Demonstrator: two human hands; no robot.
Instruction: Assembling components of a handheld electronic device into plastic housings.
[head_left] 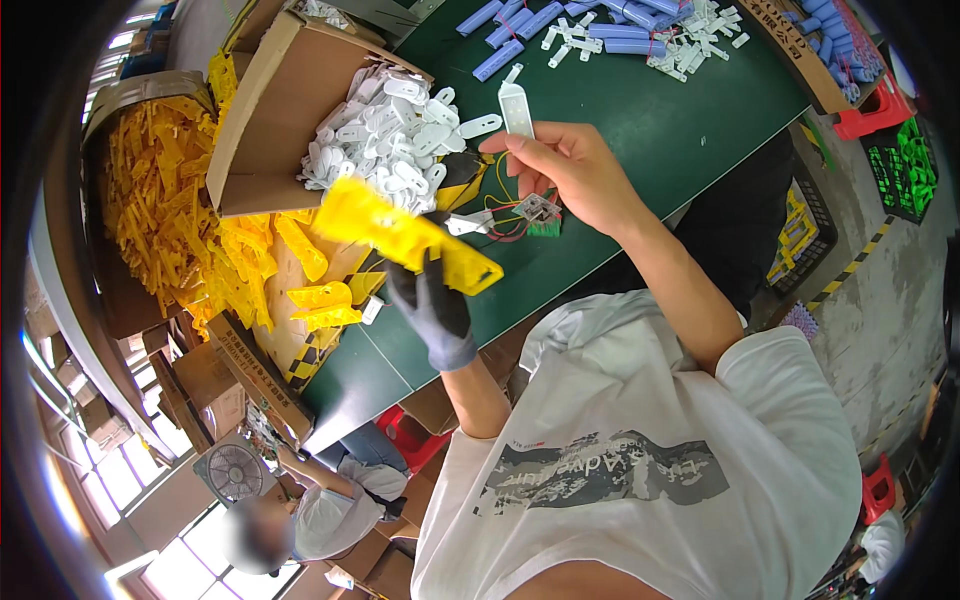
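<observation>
**Yellow case in one hand, white cover in the other**

The yellow case point(405, 235), a long flat plastic shell, sits tilted above the near edge of the green table point(640, 120), pinched at its lower right end by the left hand point(432, 305). That hand wears a dark grey glove and is closed on the case, thumb on top. The white cover point(516, 108), a slim rounded strip, stands nearly upright over the table, gripped at its lower end between thumb and fingers of the bare right hand point(565, 175).

Just below the right hand, a small circuit board point(540, 212) with red and yellow wires lies on the table, between the two hands. Behind the case, an open cardboard box point(280, 120) leans on its side, spilling a heap of white covers point(395, 135) toward the table. Left of it, a bigger carton point(130, 100) holds a mass of yellow cases point(160, 200), with more spilled across a lower box. At the far edge lie blue tubes point(520, 30) and small white clips point(690, 40).

The left forearm rises almost straight from the body, wrist bent forward. The right arm reaches out from the shoulder, elbow bent, palm facing left.
</observation>
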